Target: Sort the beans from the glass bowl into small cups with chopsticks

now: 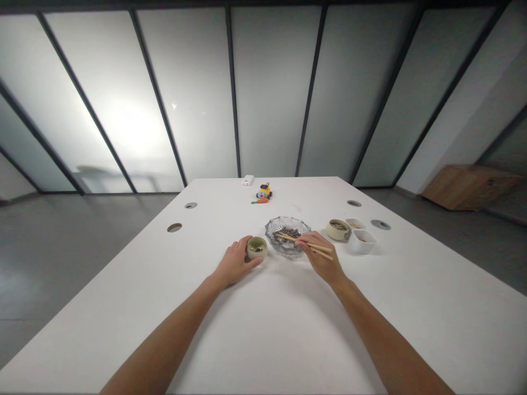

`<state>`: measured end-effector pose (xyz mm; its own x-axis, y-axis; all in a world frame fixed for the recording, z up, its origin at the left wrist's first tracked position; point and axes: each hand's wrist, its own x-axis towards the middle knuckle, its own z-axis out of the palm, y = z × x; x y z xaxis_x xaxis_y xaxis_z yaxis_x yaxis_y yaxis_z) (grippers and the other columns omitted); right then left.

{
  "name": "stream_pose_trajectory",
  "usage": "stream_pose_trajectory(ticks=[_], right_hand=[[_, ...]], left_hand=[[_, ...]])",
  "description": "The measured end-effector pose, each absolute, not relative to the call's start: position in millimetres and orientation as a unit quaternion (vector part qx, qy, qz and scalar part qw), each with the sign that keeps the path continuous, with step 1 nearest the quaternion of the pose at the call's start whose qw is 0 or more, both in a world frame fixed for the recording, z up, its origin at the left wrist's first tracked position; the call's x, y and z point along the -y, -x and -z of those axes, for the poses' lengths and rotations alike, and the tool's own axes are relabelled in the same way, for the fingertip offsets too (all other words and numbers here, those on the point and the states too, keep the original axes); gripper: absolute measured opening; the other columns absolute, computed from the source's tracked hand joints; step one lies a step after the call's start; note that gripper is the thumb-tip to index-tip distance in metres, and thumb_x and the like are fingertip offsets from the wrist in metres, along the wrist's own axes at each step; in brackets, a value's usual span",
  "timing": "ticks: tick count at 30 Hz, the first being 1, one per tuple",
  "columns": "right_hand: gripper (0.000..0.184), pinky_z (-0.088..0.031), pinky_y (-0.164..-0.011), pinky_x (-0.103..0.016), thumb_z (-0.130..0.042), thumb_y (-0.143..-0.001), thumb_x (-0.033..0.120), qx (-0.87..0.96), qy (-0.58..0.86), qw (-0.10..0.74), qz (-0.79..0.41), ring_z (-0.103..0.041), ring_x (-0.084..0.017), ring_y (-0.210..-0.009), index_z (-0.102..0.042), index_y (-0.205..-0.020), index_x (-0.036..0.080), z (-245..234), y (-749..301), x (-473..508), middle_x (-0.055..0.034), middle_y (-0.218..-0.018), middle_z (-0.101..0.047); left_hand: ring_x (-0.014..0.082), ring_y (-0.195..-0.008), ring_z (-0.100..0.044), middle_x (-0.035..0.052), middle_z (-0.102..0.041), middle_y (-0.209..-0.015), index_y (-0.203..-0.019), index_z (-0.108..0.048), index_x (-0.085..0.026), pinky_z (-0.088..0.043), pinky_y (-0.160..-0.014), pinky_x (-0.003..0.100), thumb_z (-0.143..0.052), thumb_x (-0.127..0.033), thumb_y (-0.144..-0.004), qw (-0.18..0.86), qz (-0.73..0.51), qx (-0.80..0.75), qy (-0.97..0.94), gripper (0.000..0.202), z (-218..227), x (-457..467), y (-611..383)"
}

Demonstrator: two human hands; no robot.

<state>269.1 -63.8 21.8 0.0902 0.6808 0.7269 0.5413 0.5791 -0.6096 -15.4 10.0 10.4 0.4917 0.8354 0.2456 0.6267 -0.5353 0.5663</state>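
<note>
My left hand point(237, 260) is curled round the side of a small pale green cup point(257, 254) standing on the table. A few dark bits lie at the bottom of the cup. My right hand point(323, 257) grips a pair of light wooden chopsticks point(317, 248). Their tips reach into a clear glass bowl point(273, 241) with a scalloped rim, just right of the cup. In the bowl is a heap of small dark pieces point(288, 232), too small to name. Whether the tips pinch a piece, I cannot tell.
Right of the bowl stand a cream round bowl point(337, 236) and two white containers point(362, 247), each with small contents. Farther back on the white table point(255, 329) are a yellow toy vehicle point(265, 190), a toy carrot point(260, 201) and a white object point(247, 180). Several round holes pierce the tabletop.
</note>
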Motion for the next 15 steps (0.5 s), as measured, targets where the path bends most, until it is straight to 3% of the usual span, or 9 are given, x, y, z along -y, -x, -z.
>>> stream_pose_trajectory(ticks=[7, 15], right_hand=[[0.04, -0.06, -0.078, -0.039, -0.066, -0.104, 0.06, 0.692, 0.448, 0.562, -0.074, -0.071, -0.025, -0.084, -0.079, -0.088, 0.025, -16, -265, 50, -0.0074, -0.089, -0.077], [0.038, -0.059, -0.077, -0.036, -0.066, -0.105, 0.057, 0.69, 0.455, 0.56, -0.06, -0.07, -0.023, -0.084, -0.079, -0.088, 0.024, -11, -270, 47, -0.0067, -0.09, -0.076]], left_hand=[[0.0368, -0.127, -0.067, 0.0143, -0.071, -0.142, -0.149, -0.055, -0.024, -0.052, -0.11, 0.052, -0.076, -0.049, -0.094, 0.213, -0.254, -0.432, -0.839, 0.064, -12, -8, 15], [0.0374, -0.128, -0.066, 0.0151, -0.07, -0.142, -0.149, -0.055, -0.022, -0.051, -0.11, 0.054, -0.076, -0.049, -0.094, 0.21, -0.248, -0.428, -0.843, 0.064, -12, -9, 14]])
